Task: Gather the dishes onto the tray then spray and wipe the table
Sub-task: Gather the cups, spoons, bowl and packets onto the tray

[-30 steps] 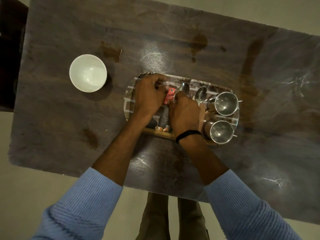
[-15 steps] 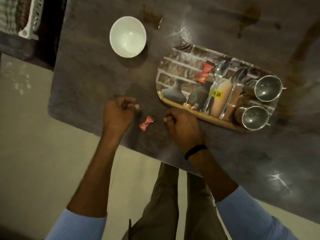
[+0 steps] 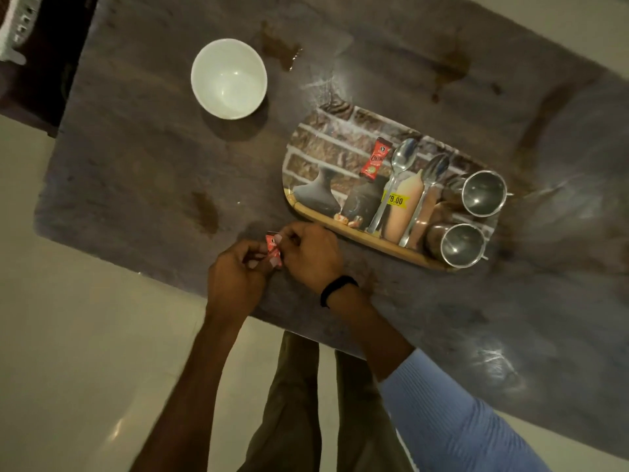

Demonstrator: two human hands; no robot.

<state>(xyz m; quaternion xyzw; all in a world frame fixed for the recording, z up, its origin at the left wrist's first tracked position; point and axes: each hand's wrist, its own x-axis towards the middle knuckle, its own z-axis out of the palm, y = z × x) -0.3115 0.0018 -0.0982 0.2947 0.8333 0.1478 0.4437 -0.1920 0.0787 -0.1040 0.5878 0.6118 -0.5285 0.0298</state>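
Near the table's front edge, my left hand [image 3: 235, 277] and my right hand [image 3: 311, 255] meet and together pinch a small red sachet [image 3: 273, 247]. To their right lies the picture-printed tray [image 3: 320, 144]. On it are a second red sachet [image 3: 376, 160], two spoons [image 3: 400, 172], and two steel cups [image 3: 483, 192] at its right end. A white bowl [image 3: 228, 78] stands alone on the dark table [image 3: 136, 165], up and left of the tray.
Brown spill stains [image 3: 279, 49] mark the table near the bowl, at the back right and at front left. A white slatted object [image 3: 13, 32] sits at the far left edge. My legs and pale floor lie below the table's front edge.
Both hands left the tray and came to the table's front edge. The small red sachet that lay between them half a second ago is now pinched by both.
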